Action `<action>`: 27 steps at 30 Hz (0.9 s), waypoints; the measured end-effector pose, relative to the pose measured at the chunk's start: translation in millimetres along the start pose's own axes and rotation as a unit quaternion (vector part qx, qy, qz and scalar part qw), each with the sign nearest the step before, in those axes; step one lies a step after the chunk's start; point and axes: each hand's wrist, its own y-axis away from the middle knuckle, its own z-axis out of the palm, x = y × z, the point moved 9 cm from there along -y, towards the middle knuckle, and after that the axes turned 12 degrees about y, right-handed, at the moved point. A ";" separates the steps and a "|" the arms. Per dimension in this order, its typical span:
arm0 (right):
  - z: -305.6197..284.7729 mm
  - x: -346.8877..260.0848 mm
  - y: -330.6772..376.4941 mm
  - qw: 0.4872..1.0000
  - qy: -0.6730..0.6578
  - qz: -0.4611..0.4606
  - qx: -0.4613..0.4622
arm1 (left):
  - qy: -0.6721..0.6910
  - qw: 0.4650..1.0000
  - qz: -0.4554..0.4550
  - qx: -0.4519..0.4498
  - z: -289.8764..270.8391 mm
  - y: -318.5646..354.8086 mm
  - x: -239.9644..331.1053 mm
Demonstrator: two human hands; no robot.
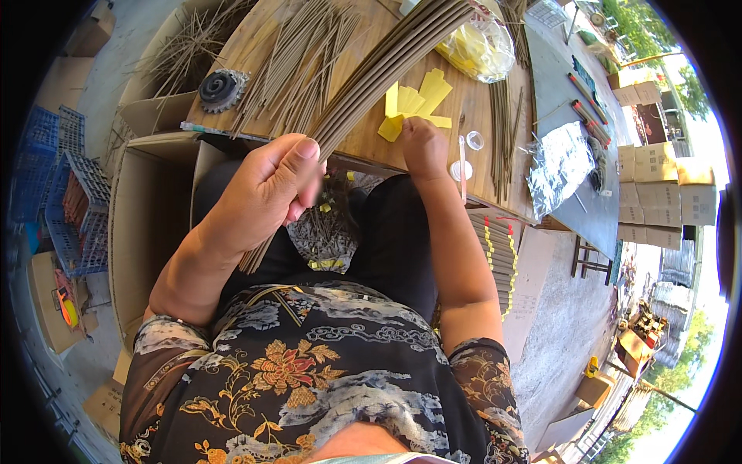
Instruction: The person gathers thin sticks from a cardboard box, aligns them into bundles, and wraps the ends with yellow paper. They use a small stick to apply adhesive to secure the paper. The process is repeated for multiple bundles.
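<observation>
A thick bundle of brown incense sticks slants up and to the right across the wooden table, its lower ends poking out below my fist. My left hand is wrapped round the bundle, thumb on top. Over the table's near part, my right hand has its fingers pressed together at the edge of a fanned pile of yellow paper strips. Its fingertips are partly hidden, and they seem to pinch one strip. Right of that hand lie a small round lid and a pale, narrow stick.
Loose incense sticks cover the left of the table, beside a black coil. A plastic bag of yellow strips sits behind. Crumpled clear wrap lies right. An open carton and blue crates stand left.
</observation>
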 end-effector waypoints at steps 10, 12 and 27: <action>-36.0 1.0 0.5 0.995 -0.093 0.042 0.009 | -0.005 1.000 -0.009 0.006 1.6 2.2 1.8; -29.1 11.5 0.6 0.987 -0.140 0.082 -0.023 | -0.002 1.000 -0.011 0.001 2.5 1.8 1.8; -79.1 17.6 -5.2 0.891 -0.429 0.132 0.065 | 0.008 1.000 -0.018 0.005 5.2 4.2 0.9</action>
